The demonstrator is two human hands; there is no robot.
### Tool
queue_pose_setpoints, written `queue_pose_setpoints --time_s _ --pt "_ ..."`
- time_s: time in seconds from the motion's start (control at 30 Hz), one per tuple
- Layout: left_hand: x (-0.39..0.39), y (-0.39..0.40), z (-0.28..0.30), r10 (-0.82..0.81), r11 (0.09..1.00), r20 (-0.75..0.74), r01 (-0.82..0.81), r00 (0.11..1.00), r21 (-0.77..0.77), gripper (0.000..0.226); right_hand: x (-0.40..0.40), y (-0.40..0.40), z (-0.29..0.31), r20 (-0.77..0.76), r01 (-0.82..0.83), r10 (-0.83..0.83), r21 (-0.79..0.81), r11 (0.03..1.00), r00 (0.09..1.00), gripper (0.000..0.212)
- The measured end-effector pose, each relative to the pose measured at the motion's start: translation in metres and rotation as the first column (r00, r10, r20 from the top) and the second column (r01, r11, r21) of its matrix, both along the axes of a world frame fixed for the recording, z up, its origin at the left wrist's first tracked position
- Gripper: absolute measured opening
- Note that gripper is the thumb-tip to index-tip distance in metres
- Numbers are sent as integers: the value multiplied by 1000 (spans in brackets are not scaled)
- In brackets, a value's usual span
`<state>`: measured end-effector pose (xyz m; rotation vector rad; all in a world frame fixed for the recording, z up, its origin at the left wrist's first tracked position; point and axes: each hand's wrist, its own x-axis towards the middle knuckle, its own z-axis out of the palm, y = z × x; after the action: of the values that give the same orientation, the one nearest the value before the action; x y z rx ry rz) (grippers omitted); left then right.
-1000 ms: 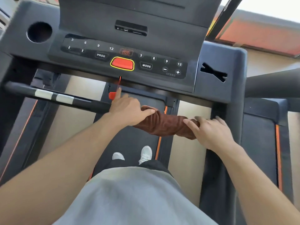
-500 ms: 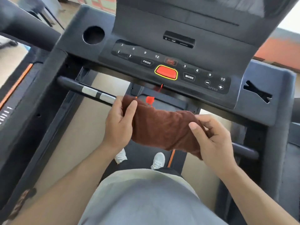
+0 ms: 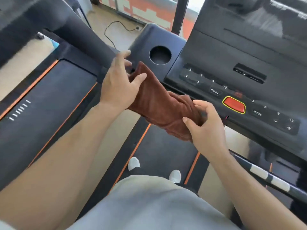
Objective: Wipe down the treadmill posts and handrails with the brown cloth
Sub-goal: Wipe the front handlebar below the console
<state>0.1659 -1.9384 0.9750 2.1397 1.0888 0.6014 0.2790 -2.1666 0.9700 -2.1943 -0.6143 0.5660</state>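
Cloth: your soft brown towelling cloth (image 3: 159, 105) hangs bunched below the black treadmill console's (image 3: 232, 63) left corner
Grip: your left hand (image 3: 119, 87) and right hand (image 3: 207, 127) each pinch an end
Handling: light, limp; bunch it before pressing

A single head-worn view looks steeply down and forward from just above the treadmill console (image 3: 232, 77), close enough that the console fills the upper right. Below the console lie the belt (image 3: 159, 151) and the person's shoes (image 3: 133, 163).
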Motion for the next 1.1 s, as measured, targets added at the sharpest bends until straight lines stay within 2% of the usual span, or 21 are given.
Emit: queue_pose_setpoints --time_s 0.07,0.1,0.17,0.23,0.27,0.33,0.37,0.43,0.5,0.57,0.67,0.77,0.83,0.9,1.0,1.1 --pt "-1 17 -12 -55 998 -47 56 997 19 66 3 11 -16 184 -89 179 -414 906 966 76" --pt "-3 21 -17 -118 992 -55 120 992 39 64 1 16 -22 230 -112 261 -512 852 938 81" --pt "-11 22 -32 -346 934 -115 354 931 52 63 -7 30 -30 223 -188 354 -537 822 908 82" --pt "-16 13 -49 -583 804 -266 592 768 -54 74 -13 45 -39 184 -280 434 -536 797 882 86" --pt "-18 7 -61 -649 742 -372 660 664 -117 82 -14 53 -46 174 -313 477 -559 768 861 88" --pt "-19 -1 -85 -644 675 -572 729 507 -114 93 -12 69 -59 130 -351 536 -624 698 834 90" --pt "-19 -3 -94 -614 668 -617 740 492 -74 94 -11 76 -64 88 -360 540 -654 665 837 87" --pt "-19 -2 -100 -575 682 -622 732 532 -5 88 -9 89 -72 53 -351 527 -689 634 848 72" --pt "-19 2 -95 -534 687 -629 724 564 66 82 -10 98 -80 109 -327 538 -689 647 836 62" --pt "-22 6 -90 -503 723 -611 685 611 90 80 -16 110 -84 172 -338 563 -648 683 808 60" --pt "-35 12 -85 -463 830 -410 547 785 110 82 -28 142 -88 245 -405 592 -531 744 767 57" --pt "-49 18 -84 -234 935 -308 301 922 190 83 -40 174 -87 274 -459 612 -459 761 742 49" --pt "-59 21 -85 -80 972 -362 153 929 178 84 -42 182 -89 292 -463 611 -442 768 736 47" --pt "-68 22 -92 11 980 -483 87 876 180 88 -38 178 -94 283 -480 630 -450 753 724 46" --pt "-72 18 -101 38 971 -595 111 803 210 94 -27 159 -94 220 -491 681 -545 680 698 44" --pt "-71 19 -98 -7 985 -619 112 786 131 110 -2 121 -87 116 -457 701 -682 571 703 44"
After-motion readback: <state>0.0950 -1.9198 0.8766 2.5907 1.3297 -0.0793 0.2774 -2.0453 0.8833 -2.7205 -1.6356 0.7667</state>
